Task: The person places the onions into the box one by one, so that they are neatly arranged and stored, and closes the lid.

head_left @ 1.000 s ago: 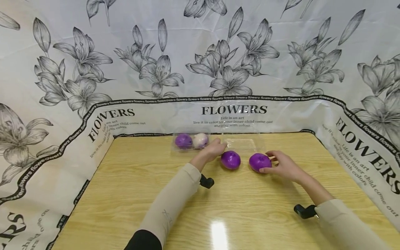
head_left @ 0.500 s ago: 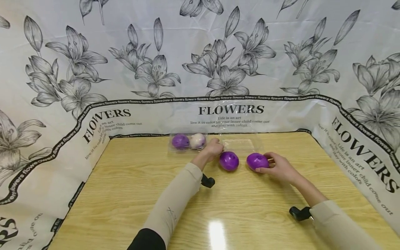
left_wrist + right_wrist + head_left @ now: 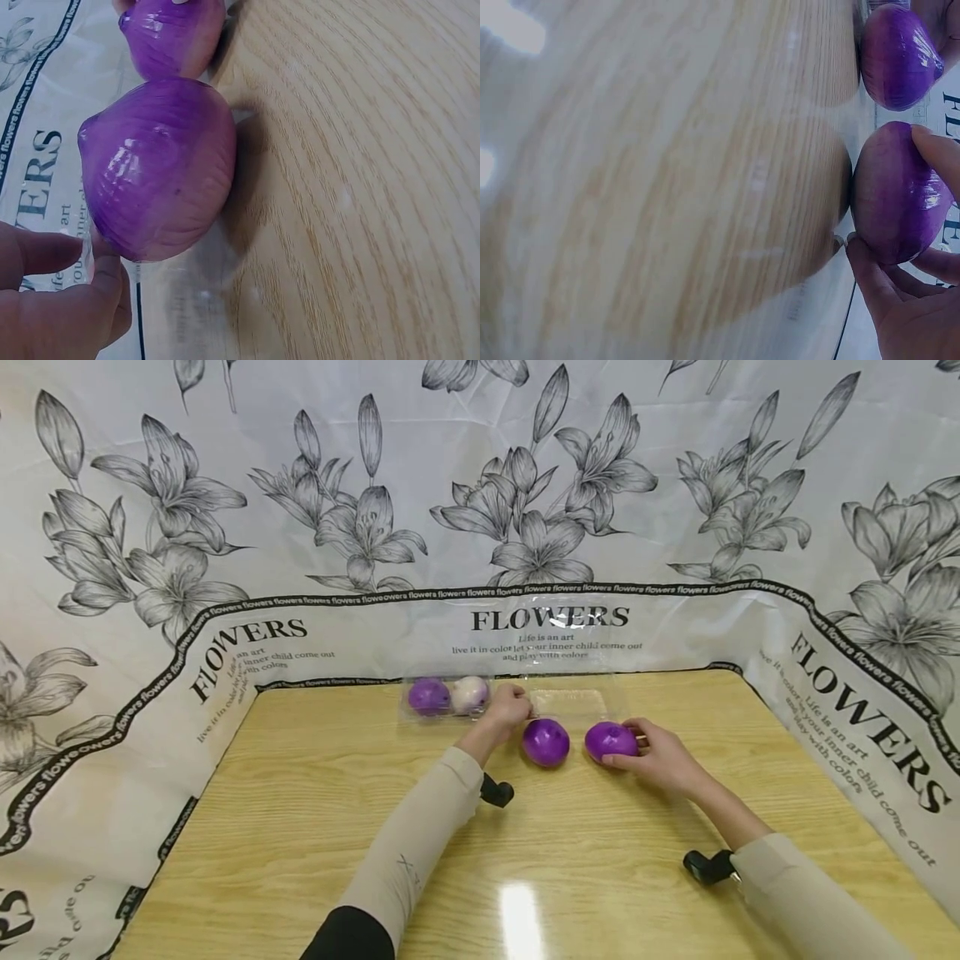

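My left hand [image 3: 510, 703] pinches the near left edge of a clear plastic box [image 3: 570, 703], its lid raised against the back wall. The thin plastic between thumb and finger shows in the left wrist view, beside a shiny purple onion [image 3: 161, 169]. That onion [image 3: 546, 742] sits on the table just in front of the box. To its right, my right hand [image 3: 663, 758] holds a second purple onion [image 3: 609, 742], with the thumb on the near side and fingers behind. In the right wrist view, this onion [image 3: 896, 195] is close to the table surface; whether it touches is unclear.
Left of my left hand stands another clear plastic box [image 3: 442, 717] with a purple onion [image 3: 429, 697] and a whitish one [image 3: 470, 695] in it. A flower-printed cloth [image 3: 360, 635] walls the back and sides of the wooden table [image 3: 337, 793].
The onion in my right hand has come slightly left, nearer the other onion. My left hand keeps its pinch on the box edge. The head view has shifted a little.
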Demonstrator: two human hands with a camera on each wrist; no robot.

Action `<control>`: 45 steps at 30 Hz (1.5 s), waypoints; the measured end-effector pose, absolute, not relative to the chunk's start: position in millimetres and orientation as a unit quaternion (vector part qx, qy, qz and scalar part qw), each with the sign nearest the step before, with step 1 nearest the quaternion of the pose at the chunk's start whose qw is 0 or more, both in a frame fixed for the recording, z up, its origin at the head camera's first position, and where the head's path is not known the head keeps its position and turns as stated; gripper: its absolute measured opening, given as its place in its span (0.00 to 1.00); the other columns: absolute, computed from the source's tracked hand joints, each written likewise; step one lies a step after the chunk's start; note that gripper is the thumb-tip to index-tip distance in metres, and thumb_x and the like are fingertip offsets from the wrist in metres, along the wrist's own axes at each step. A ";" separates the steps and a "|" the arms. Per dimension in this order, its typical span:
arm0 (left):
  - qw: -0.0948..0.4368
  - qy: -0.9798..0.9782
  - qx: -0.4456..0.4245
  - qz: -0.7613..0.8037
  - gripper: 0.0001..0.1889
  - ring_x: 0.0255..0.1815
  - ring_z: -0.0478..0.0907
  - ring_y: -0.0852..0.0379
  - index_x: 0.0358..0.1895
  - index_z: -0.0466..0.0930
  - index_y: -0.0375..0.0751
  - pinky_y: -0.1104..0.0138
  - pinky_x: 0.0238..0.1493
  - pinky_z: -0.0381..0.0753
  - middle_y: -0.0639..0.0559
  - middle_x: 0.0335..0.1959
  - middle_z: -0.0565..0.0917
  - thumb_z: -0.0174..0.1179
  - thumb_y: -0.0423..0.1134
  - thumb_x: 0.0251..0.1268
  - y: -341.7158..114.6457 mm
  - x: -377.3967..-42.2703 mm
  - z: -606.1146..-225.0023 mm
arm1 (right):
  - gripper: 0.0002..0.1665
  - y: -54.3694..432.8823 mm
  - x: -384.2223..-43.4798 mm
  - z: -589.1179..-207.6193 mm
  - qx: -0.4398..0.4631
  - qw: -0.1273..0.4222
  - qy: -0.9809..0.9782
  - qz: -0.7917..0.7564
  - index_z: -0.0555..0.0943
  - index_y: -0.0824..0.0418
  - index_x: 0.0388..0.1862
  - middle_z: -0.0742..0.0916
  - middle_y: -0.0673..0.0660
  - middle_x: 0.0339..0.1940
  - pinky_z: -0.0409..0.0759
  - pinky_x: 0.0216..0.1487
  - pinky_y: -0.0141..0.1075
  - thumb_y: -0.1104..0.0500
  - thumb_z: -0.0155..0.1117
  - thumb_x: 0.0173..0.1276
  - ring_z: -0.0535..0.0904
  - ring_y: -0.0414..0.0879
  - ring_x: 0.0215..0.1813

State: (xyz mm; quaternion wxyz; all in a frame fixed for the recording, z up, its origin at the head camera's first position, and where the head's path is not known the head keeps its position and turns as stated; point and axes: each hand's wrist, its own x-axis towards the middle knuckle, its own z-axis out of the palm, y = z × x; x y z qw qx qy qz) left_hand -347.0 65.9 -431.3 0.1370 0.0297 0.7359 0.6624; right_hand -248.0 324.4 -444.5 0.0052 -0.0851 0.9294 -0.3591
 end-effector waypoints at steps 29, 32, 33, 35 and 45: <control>0.134 0.736 0.042 0.662 0.28 0.54 0.80 0.43 0.74 0.58 0.19 0.64 0.55 0.87 0.29 0.61 0.75 0.49 0.21 0.73 63.3 -348.4 -433.2 | 0.51 306.4 -271.6 -397.6 -0.100 -0.029 0.921 -0.376 0.66 0.73 0.72 0.78 0.75 0.65 0.82 0.63 0.57 0.43 0.77 0.64 0.78 0.69 0.63; 0.128 0.733 0.042 0.666 0.28 0.49 0.81 0.46 0.73 0.59 0.18 0.65 0.51 0.88 0.36 0.50 0.77 0.49 0.20 0.72 63.7 -348.9 -433.3 | 0.51 300.7 -279.9 -399.9 -0.099 -0.032 0.918 -0.383 0.66 0.72 0.72 0.78 0.75 0.65 0.82 0.64 0.57 0.43 0.77 0.63 0.78 0.69 0.64; 0.128 0.733 0.042 0.667 0.27 0.48 0.81 0.47 0.72 0.61 0.17 0.65 0.50 0.88 0.39 0.46 0.76 0.49 0.19 0.71 64.1 -349.2 -433.3 | 0.50 299.0 -282.5 -400.9 -0.100 -0.034 0.917 -0.385 0.67 0.72 0.72 0.78 0.75 0.65 0.82 0.63 0.57 0.44 0.77 0.63 0.78 0.69 0.64; 0.125 0.734 0.041 0.666 0.24 0.46 0.80 0.47 0.69 0.65 0.16 0.65 0.49 0.88 0.44 0.39 0.74 0.50 0.19 0.71 64.7 -349.2 -433.3 | 0.50 295.7 -287.7 -403.4 -0.102 -0.038 0.915 -0.388 0.67 0.73 0.71 0.78 0.75 0.64 0.82 0.63 0.57 0.44 0.78 0.63 0.78 0.69 0.63; 0.117 0.743 0.036 0.658 0.27 0.54 0.82 0.40 0.72 0.62 0.17 0.65 0.52 0.88 0.43 0.41 0.75 0.51 0.18 0.69 66.4 -346.6 -432.7 | 0.50 281.3 -310.2 -412.6 -0.095 -0.041 0.911 -0.398 0.67 0.70 0.72 0.78 0.73 0.65 0.81 0.64 0.57 0.44 0.77 0.63 0.78 0.67 0.64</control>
